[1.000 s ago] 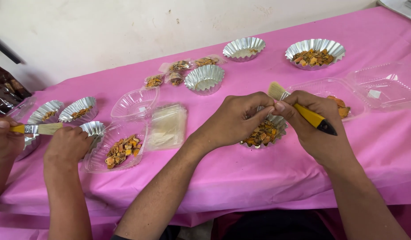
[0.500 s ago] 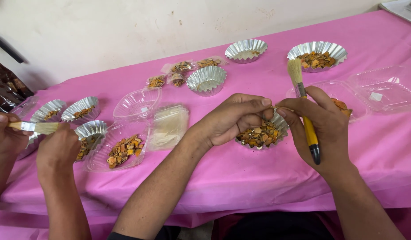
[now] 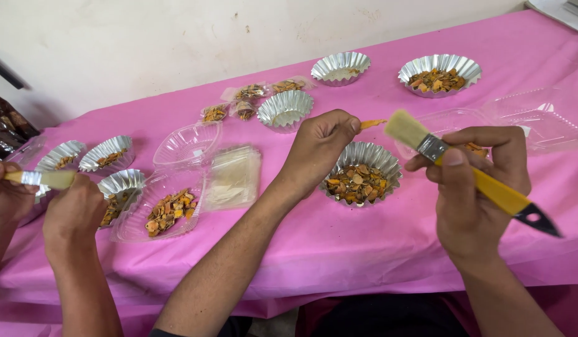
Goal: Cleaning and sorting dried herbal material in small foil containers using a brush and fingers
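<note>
The left hand point(image 3: 317, 150) pinches an orange chip point(image 3: 372, 124) above the foil cup point(image 3: 362, 173); the right hand point(image 3: 473, 187) grips a yellow-handled brush point(image 3: 464, 175), now tilted bristles-left, no longer upright. Clear packets point(image 3: 234, 178) lie left on the pink counter point(image 3: 376, 243).

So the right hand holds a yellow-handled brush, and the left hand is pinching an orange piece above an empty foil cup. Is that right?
Not quite. The head view shows the foil cup under the left hand is filled with orange-brown pieces, not empty. The right hand does hold the yellow-handled brush, and the left pinches an orange piece.
</note>
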